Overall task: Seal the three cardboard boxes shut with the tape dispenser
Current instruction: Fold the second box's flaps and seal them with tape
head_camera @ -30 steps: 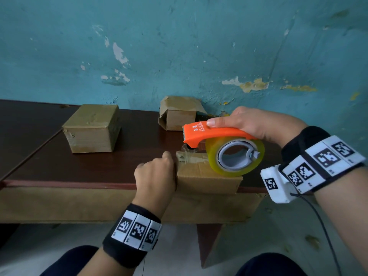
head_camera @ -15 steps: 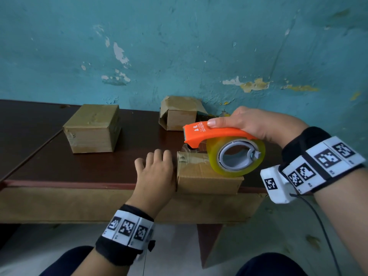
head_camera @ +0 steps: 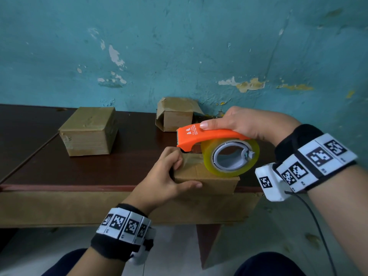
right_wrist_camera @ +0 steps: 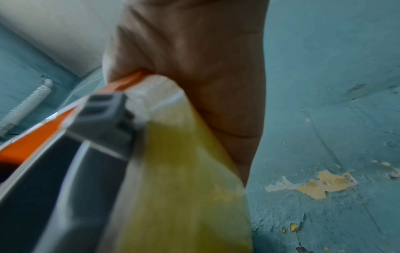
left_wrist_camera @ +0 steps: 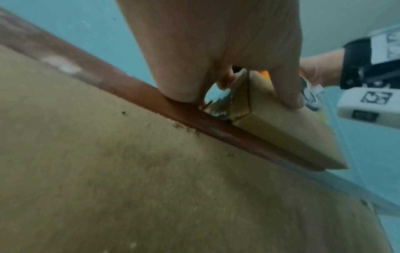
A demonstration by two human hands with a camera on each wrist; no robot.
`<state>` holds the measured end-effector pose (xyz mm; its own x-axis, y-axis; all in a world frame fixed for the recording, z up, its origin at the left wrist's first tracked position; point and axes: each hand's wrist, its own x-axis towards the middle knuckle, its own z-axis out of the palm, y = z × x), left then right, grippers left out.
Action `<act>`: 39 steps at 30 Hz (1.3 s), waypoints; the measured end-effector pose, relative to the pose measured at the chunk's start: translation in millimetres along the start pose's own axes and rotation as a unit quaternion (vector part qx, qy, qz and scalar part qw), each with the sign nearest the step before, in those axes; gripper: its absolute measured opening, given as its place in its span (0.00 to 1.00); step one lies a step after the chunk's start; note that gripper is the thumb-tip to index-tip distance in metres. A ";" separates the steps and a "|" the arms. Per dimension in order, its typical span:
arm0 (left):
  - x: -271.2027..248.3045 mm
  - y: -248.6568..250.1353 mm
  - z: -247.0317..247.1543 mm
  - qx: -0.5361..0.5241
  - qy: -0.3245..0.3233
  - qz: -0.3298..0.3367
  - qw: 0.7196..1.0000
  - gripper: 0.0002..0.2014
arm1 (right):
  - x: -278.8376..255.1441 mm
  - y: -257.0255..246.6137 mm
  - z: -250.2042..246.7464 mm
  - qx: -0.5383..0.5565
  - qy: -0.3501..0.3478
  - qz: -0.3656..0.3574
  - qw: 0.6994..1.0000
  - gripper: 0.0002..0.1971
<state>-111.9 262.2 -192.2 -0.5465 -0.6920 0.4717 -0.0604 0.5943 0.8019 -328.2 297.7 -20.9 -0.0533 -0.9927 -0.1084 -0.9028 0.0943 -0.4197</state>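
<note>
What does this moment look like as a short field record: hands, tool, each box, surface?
left hand: grips the left end of the near box, thumb across its front face
right hand: holds the orange tape dispenser on top of the near box
near box: at the table's front edge, clear tape across its top
left box: closed, standing apart, untouched
back box: by the wall, a flap loose
table: dark brown top
</note>
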 end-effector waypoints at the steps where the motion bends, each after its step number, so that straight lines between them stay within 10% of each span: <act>1: 1.6 0.0 0.3 0.010 -0.007 -0.003 1.000 0.32 | 1.0 -1.8 -0.4 -0.012 -0.005 -0.003 1.000 0.41; 39: -5.7 2.5 -36.2 0.124 -0.123 0.024 0.984 0.19 | -7.1 13.1 -12.7 -0.146 -0.058 0.056 0.986 0.37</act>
<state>-78.7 252.8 -179.6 -0.7371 -0.5584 0.3806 -0.2141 0.7271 0.6523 -345.0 305.0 -14.2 -0.1267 -0.9602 -0.2490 -0.9792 0.1611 -0.1232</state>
